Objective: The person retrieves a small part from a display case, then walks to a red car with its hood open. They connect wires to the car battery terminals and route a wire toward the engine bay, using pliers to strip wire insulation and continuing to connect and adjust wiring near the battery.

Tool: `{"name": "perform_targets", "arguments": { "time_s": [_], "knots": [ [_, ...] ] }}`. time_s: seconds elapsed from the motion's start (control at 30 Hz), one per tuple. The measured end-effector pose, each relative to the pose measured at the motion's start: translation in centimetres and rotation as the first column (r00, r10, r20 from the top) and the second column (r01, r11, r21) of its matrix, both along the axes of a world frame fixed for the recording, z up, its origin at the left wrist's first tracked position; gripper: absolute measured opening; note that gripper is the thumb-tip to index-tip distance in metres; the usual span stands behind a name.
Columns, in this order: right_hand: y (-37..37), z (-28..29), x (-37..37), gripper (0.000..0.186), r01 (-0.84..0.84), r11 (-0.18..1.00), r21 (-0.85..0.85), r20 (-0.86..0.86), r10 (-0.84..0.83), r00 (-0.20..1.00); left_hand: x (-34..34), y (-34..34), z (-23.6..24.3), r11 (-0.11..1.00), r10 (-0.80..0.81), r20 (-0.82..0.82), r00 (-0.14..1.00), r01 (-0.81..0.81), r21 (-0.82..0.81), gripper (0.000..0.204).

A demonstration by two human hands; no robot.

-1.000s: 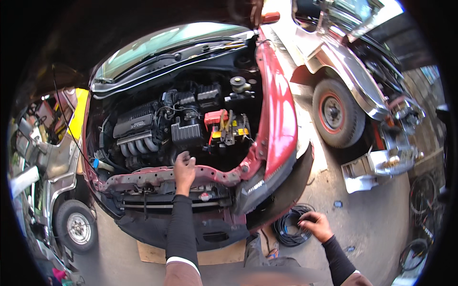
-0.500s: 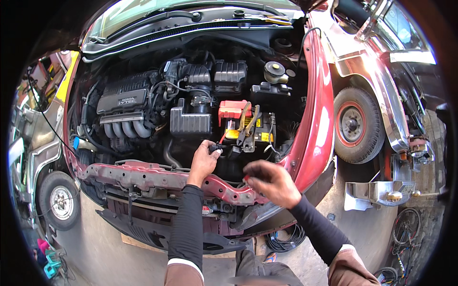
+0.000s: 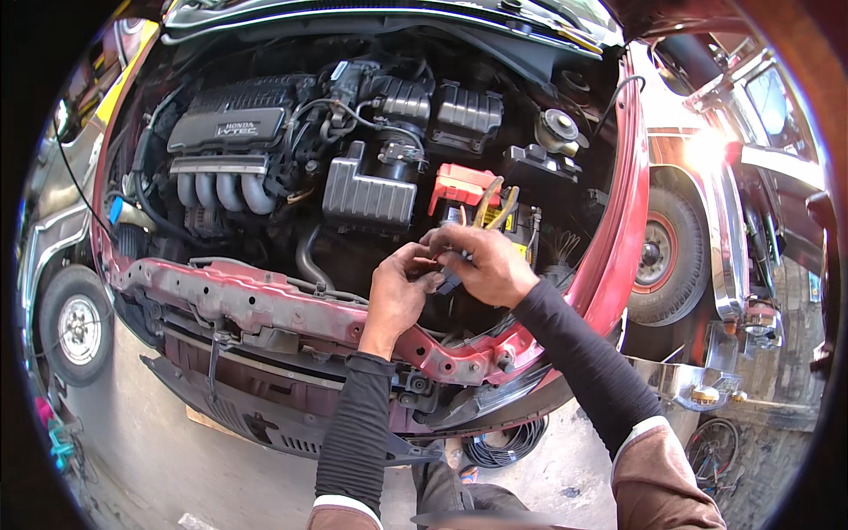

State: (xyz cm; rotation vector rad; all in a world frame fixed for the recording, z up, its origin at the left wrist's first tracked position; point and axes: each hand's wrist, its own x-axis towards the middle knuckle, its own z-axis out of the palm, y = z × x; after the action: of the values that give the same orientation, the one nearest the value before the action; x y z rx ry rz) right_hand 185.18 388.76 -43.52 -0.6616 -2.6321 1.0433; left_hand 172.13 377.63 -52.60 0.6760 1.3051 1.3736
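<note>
My left hand [image 3: 399, 287] and my right hand [image 3: 488, 265] meet over the front of the engine bay, just before the car battery [image 3: 533, 228]. Both are closed in a pinch, fingertips close together. A small red piece [image 3: 440, 256] shows between the right fingers. What the left fingers grip is mostly hidden. Behind my right hand, pliers with yellow handles [image 3: 483, 208] rest at the battery; their jaws are out of sight. A red terminal cover [image 3: 464, 185] sits on the battery's far left side.
A black air box [image 3: 369, 190] and the engine [image 3: 225, 128] lie to the left. The red front crossmember [image 3: 265, 296] runs below my forearms. Coiled black cable [image 3: 508, 446] lies on the floor. Another vehicle's wheel [image 3: 662, 256] stands at the right.
My right hand has moved up and left to join my left hand, carrying the small red piece. The black piece seen in my left hand is now hidden. The whole view has shifted.
</note>
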Motion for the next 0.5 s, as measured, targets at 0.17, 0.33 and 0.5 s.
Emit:
{"name": "perform_targets", "arguments": {
  "time_s": [0.17, 0.33, 0.5],
  "knots": [
    [1.6, 0.2, -0.7, 0.016, -0.135, 0.988, 0.077, 0.193, 0.118, 0.974, -0.4, -0.4, -0.1, 1.0, 0.016, 0.034, 0.999, -0.016, -0.008, 0.031],
    [1.6, -0.2, -1.1, 0.016, -0.226, 0.959, 0.173, 0.214, 0.187, 0.959, -0.9, -0.7, -0.9, 1.0, 0.022, 0.045, 0.999, -0.022, -0.003, 0.029],
    [1.0, -0.5, -1.2, 0.02, -0.227, 0.949, 0.218, 0.227, 0.177, 0.958, -0.9, -0.6, -1.7, 1.0, 0.025, 0.003, 1.0, -0.025, -0.002, 0.029]
  ]
}}
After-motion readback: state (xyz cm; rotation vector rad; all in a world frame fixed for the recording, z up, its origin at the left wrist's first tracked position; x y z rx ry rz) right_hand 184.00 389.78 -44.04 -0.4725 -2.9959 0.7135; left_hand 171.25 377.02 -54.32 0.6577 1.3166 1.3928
